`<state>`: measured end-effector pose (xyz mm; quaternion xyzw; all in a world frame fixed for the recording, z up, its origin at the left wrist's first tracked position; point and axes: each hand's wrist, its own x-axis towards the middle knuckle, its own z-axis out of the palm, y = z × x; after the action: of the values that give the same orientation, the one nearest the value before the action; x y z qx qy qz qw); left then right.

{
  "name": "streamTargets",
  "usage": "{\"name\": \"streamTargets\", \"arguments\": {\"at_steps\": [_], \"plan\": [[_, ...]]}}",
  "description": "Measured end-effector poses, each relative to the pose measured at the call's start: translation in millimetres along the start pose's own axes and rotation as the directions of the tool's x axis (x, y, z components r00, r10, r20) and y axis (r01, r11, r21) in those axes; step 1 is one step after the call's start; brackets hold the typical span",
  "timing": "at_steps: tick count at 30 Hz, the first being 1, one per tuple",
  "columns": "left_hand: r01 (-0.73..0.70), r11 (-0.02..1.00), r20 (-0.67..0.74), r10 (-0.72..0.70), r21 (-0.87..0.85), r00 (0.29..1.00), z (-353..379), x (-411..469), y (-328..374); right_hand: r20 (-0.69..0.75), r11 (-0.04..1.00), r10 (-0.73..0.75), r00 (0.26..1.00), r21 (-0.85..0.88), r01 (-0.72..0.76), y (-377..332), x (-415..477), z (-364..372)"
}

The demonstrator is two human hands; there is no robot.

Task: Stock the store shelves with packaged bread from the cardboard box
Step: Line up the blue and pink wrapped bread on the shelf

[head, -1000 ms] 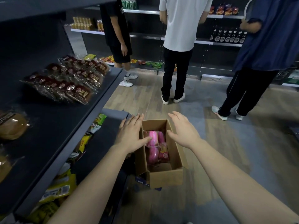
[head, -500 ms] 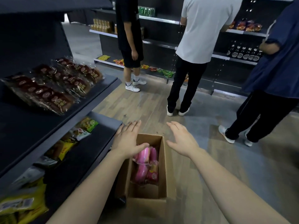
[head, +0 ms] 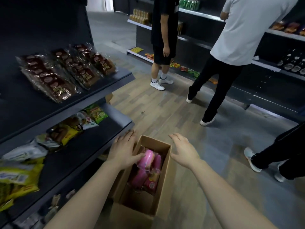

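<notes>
Two empty, splayed hands, lower centre: left hand [head: 123, 151] over cardboard box [head: 162, 192] rim, right hand [head: 183, 151] beside; your grab may tip it.

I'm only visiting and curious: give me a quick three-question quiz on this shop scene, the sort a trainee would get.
1. True or false: the cardboard box on the floor is empty.
2. What colour are the packets inside it? A green, B pink, C blue.
3. Fill in: the left hand reaches over the box's edge, while the right hand holds ____.

Key: 1 false; 2 B; 3 nothing.
</notes>
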<state>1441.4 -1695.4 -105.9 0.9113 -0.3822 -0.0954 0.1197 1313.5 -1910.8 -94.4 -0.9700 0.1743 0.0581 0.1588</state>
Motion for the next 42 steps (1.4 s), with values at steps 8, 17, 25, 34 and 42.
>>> {"name": "streamTargets", "arguments": {"at_steps": [8, 17, 25, 34, 42], "plan": [[0.083, 0.996, 0.109, -0.084, 0.015, 0.990, 31.8, 15.4, -9.9, 0.089, 0.996, -0.086, 0.992, -0.016, 0.088, 9.8, 47.4, 44.0], [0.049, 0.998, 0.212, -0.041, -0.033, 0.976, 103.2, 54.1, -28.8, 0.226, 0.995, -0.080, 0.971, -0.047, 0.092, 32.9, 99.2, 112.0], [0.077, 0.993, 0.230, -0.055, -0.089, 0.972, 195.2, 89.5, -50.0, 0.323, 0.996, -0.026, 0.946, -0.072, 0.052, 65.2, 142.3, 197.0], [0.079, 0.994, 0.307, -0.051, -0.079, 0.950, 280.0, 121.4, -56.8, 0.412, 0.993, -0.052, 0.910, -0.072, 0.089, 84.6, 191.5, 275.8], [0.133, 0.988, 0.337, -0.101, -0.075, 0.936, 333.8, 127.9, -69.4, 0.426, 0.980, -0.104, 0.899, -0.111, 0.166, 88.9, 218.3, 321.7]]}}
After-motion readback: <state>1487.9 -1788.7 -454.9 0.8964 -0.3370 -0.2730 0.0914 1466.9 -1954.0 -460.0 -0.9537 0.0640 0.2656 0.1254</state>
